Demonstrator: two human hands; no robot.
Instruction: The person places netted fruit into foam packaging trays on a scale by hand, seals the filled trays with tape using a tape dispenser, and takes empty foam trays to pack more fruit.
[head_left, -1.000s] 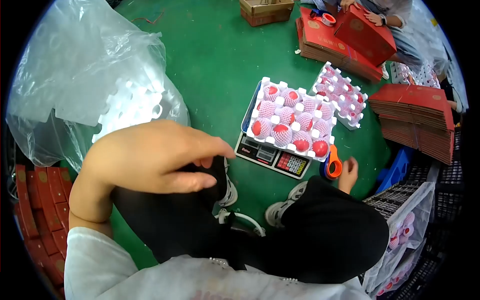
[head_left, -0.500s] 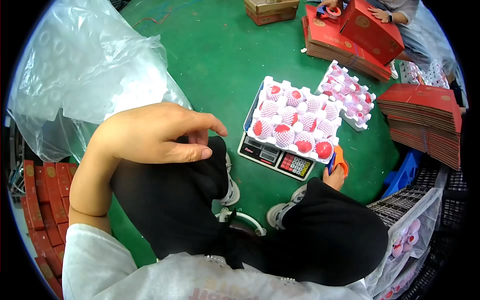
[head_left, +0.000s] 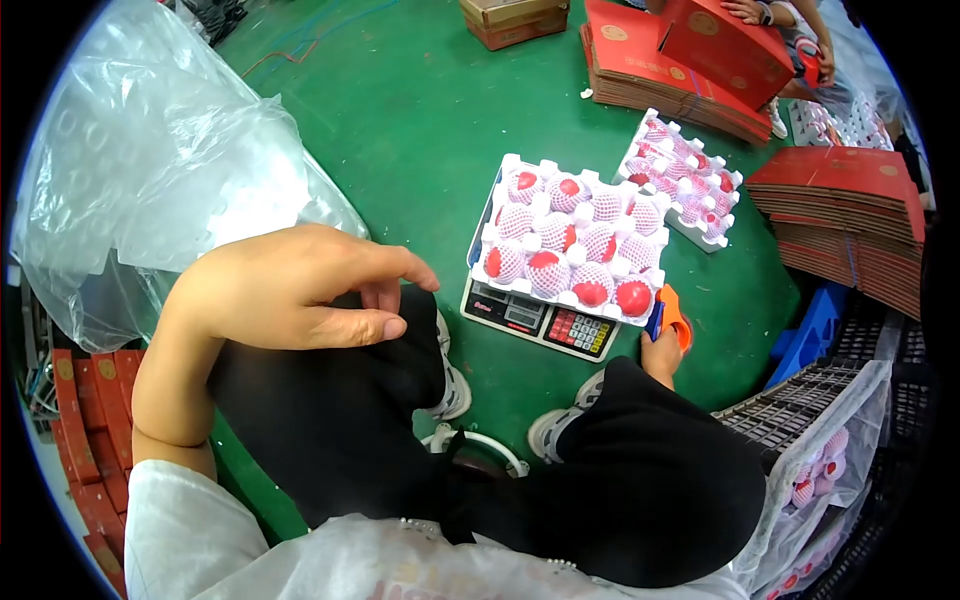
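Note:
My left hand point(head_left: 310, 290) hovers over my left knee, holding nothing, its thumb and fingers apart. Beyond my right knee, my right hand point(head_left: 662, 352) is closed on an orange and blue tape dispenser point(head_left: 677, 318). The dispenser is beside the near right corner of a white tray point(head_left: 572, 240) of red fruit in pink foam nets. That tray rests on a digital scale point(head_left: 540, 322), whose display and keypad face me. A second tray of netted fruit point(head_left: 680, 178) lies on the floor behind it, to the right.
Clear plastic with white trays point(head_left: 180, 170) is at left. Red boxes point(head_left: 95, 430) stand lower left. Flattened red cartons point(head_left: 840, 210) and a black crate point(head_left: 790, 405) are at right. A co-worker point(head_left: 800, 30) handles a red box point(head_left: 727, 48); a brown box point(head_left: 515, 22) is at the top.
My right hand has reached the tape dispenser and closed on it. My left hand stays raised, slightly shifted. The co-worker's tape dispenser has moved right, off the carton stack.

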